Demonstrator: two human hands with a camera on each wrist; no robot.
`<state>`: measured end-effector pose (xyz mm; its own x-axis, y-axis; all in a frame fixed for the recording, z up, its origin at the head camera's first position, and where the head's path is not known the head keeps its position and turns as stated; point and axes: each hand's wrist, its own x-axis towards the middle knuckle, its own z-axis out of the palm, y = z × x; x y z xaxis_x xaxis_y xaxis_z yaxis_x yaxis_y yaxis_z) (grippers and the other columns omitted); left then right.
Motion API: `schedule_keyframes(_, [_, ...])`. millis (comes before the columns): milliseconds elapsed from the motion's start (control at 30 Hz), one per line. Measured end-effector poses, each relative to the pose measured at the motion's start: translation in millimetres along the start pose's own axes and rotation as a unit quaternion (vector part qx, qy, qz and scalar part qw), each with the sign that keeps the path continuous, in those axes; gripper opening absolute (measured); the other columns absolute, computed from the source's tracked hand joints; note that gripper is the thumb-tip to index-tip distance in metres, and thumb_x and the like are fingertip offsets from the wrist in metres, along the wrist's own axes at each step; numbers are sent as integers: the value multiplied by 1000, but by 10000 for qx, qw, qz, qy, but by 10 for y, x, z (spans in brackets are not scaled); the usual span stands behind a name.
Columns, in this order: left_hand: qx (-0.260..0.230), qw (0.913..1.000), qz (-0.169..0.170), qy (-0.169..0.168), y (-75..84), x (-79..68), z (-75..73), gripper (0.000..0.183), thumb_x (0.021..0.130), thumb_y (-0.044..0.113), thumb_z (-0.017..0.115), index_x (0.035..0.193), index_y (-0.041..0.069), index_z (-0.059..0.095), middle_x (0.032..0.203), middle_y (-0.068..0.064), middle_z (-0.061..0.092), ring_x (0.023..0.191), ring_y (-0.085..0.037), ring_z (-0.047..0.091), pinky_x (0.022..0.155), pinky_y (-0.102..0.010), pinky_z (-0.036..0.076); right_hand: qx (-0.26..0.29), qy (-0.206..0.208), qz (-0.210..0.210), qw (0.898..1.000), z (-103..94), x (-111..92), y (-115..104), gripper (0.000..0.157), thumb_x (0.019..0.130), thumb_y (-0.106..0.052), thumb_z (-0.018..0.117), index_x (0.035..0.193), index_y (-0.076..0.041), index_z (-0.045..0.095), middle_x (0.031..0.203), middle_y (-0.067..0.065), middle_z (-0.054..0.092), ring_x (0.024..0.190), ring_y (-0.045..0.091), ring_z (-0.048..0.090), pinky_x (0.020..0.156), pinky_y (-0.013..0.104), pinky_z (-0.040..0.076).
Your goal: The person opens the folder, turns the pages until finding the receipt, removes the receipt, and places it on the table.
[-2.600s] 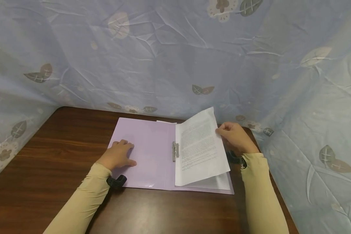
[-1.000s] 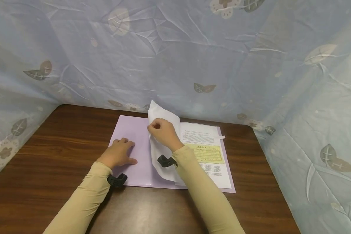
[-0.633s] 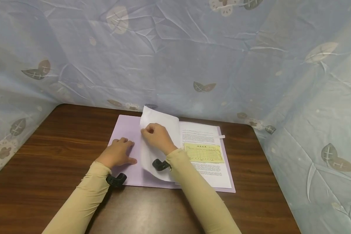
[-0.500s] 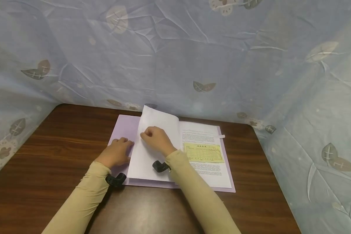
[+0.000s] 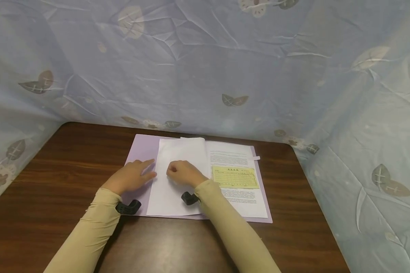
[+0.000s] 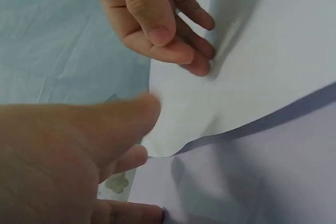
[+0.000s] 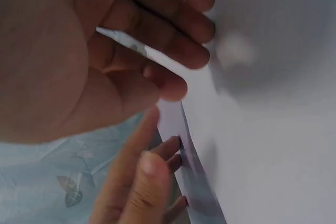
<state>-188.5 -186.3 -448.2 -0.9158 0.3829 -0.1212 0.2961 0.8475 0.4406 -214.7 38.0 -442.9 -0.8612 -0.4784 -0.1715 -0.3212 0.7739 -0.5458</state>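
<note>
A light purple folder (image 5: 141, 146) lies spread on the table. A blank white sheet (image 5: 181, 149) lies turned over its left cover. My right hand (image 5: 185, 173) is over this sheet, thumb close to the index finger; in the right wrist view, the other fingertips (image 7: 197, 56) are right at the paper. Nothing shows between the fingers. Beside the sheet's left edge, my left hand (image 5: 131, 177) is over the purple cover, index finger and thumb extended toward the paper. On the right side lies a printed page (image 5: 230, 157) with a yellow form (image 5: 235, 177) on it.
The dark wooden table (image 5: 71, 163) extends around the folder. A pale blue patterned cloth (image 5: 191, 76) hangs behind and along both sides. A small white tab (image 5: 256, 158) sticks out past the folder's right edge. Each wrist wears a black band (image 5: 129, 207).
The right hand has carried the sheet from right to left, uncovering the yellow form. The sheet has dropped flatter, and the right hand no longer pinches its edge. The left hand has shifted slightly left.
</note>
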Motion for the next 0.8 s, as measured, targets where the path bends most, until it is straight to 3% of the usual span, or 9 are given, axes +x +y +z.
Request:
schedule_keyframes(200, [260,9994,-210,-126,74,-3,71,87,89,61,72,149,2,53,139,-36,50,125,-56,50,98,-71,46,124,78,-297,9995,-141,-108,139,16,104,-24,59,104,-15,72,99,-5,69,90,11,59,85,27,49])
schedule_keyframes(467, [238,9991,-347,74,72,14,156,89,78,51,87,144,2,55,138,-35,48,126,-57,46,94,-72,48,730,1069,-214,9914,-593,-536,771,22,106,-26,59,111,-11,74,109,0,72,104,17,65,96,39,53])
schedule_keyframes(600, [259,9989,-389,96,65,25,164,92,78,50,87,146,-1,52,138,-35,48,126,-57,46,95,-72,47,785,1617,75,9837,-775,-828,1155,22,105,-25,60,113,-9,73,109,2,72,100,21,66,92,43,54])
schedule_keyframes(800, [236,9990,-379,62,93,12,139,97,82,45,86,156,3,41,137,-37,47,124,-57,46,93,-72,48,794,2111,898,9701,-906,-1231,1700,23,103,-23,62,116,-7,71,110,8,70,101,26,63,88,43,51])
